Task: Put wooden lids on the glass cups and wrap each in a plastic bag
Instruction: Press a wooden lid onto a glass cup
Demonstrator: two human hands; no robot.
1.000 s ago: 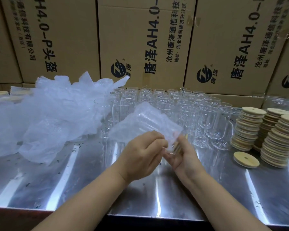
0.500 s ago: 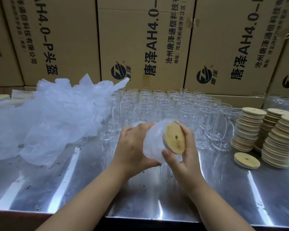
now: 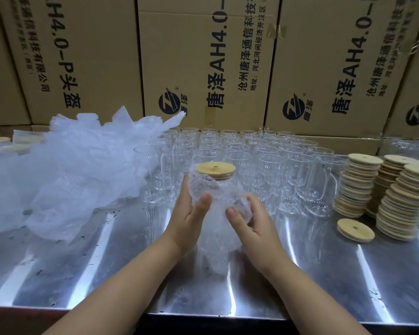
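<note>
Centre: your left hand (image 3: pixel 189 215) and right hand (image 3: pixel 250 222) grip one cup (image 3: pixel 214 189), lid (image 3: pixel 215 169) on, bag (image 3: pixel 215 252) partly wrapped — dozens of bare cups (image 3: pixel 264 151) behind remain.

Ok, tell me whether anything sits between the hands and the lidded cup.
Only the plastic bag: the left hand and right hand grip the cup through it. Nothing else visible intervenes; the wooden lid looks uncovered.
</note>
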